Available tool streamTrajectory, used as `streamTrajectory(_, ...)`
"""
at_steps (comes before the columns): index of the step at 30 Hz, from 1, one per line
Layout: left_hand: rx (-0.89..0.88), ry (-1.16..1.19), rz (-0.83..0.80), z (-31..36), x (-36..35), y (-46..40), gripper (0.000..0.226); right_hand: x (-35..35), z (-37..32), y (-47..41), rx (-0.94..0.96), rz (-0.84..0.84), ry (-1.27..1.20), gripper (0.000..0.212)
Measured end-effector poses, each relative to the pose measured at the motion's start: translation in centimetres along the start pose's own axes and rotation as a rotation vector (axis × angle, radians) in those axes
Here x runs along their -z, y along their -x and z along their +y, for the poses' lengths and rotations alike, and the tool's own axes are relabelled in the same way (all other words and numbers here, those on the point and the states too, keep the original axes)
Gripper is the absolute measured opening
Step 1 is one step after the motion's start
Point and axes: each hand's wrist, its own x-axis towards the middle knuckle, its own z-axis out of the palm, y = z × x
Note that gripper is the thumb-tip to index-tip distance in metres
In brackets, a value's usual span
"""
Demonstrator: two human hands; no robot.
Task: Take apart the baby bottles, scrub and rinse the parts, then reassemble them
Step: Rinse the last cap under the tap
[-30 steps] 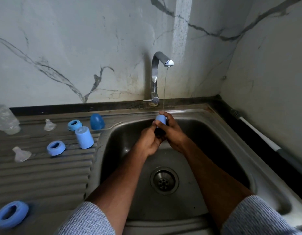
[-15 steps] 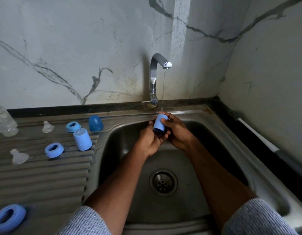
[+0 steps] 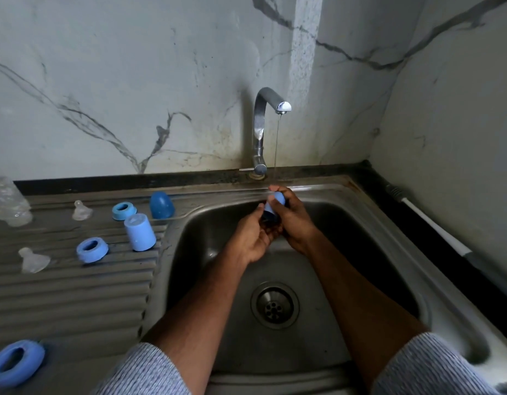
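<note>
We see both hands over the steel sink [image 3: 389,252], under a thin stream of water [image 3: 276,146] from the tap [image 3: 260,129]. Between them is a light blue bottle cap [image 3: 275,205], tilted, its closed end toward the stream. The right hand [image 3: 296,223] curls its fingers round the cap's far side; the left hand [image 3: 252,238] cups it from below, thumb against its side — so each grip is closed on the cap, not spread.

On the ribbed draining board [image 3: 75,295] to the left lie the other parts, well apart from the hands: a light blue cap [image 3: 140,232] standing on its open end, a darker blue domed cap [image 3: 161,205] behind it, three blue screw rings [image 3: 124,210] [image 3: 92,250] [image 3: 15,363], two clear teats [image 3: 81,210] [image 3: 33,260], and a clear bottle [image 3: 8,202] at the far left edge. A white-handled brush [image 3: 434,223] lies along the dark ledge right of the sink — its head is hard to make out.
</note>
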Motion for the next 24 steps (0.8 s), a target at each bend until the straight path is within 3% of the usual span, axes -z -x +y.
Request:
streamTrajectory(4,-0.166,-0.097,0.014,-0.7,-0.7,-0.4,0.024,-1.4,0.4,-0.4,-0.056,0.255,0.017,0.026)
streamTrajectory(6,-0.338,-0.227,0.101,-0.9,-0.3,-1.2,0.016,-1.1,0.3,-0.3,-0.084,0.25,0.06,0.029)
streamTrajectory(9,-0.487,-0.349,0.167,-0.8,0.3,-1.3,0.024,-0.4,0.4,-0.3,-0.15,0.234,0.092,0.036)
streamTrajectory(14,-0.6,-0.566,0.064,-1.2,0.3,-1.3,0.055,0.1,0.6,-0.1,-0.234,0.215,-0.057,0.033)
streamTrajectory(17,-0.634,-0.635,0.082,-1.3,1.1,-1.5,0.049,0.1,0.8,0.3,-0.284,0.148,-0.069,0.034)
streamTrajectory(19,-0.628,-0.652,0.111,-1.2,1.3,-1.4,0.041,0.1,0.9,0.0,-0.301,0.169,0.067,0.035)
streamTrajectory(22,-0.681,-0.728,0.134,-1.1,1.6,-1.7,0.036,0.3,1.0,-0.7,-0.107,0.242,0.442,0.035)
streamTrajectory(24,-0.693,-0.808,0.13,-1.3,1.9,-2.0,0.034,0.4,0.6,-0.4,0.017,0.223,0.435,0.028)
